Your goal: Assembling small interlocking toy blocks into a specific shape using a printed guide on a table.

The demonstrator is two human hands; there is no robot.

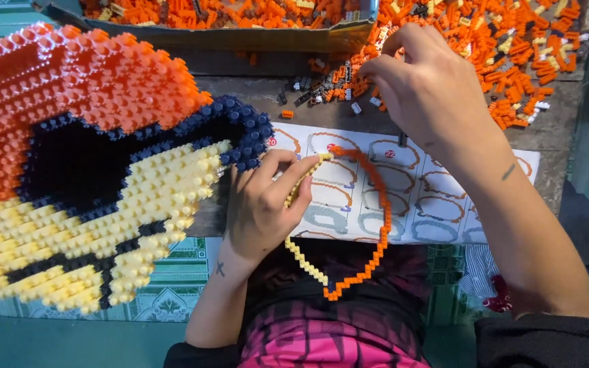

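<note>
Left hand (pixel 260 204) pinches a thin curved strip of small bricks (pixel 369 204) — orange along one side, cream along the other — holding it over the printed instruction sheet (pixel 444 204) near the table's front edge. Right hand (pixel 420 88) reaches past the sheet, fingertips drawn together in the loose pile of bricks (pixel 512 54); whether it grips a piece I cannot tell. Largest on the table is the big brick model (pixel 83 163), orange, dark blue and cream, just left of the left hand. Behind it sits a cardboard tray (pixel 240 37) of orange bricks, next to the loose pile.
</note>
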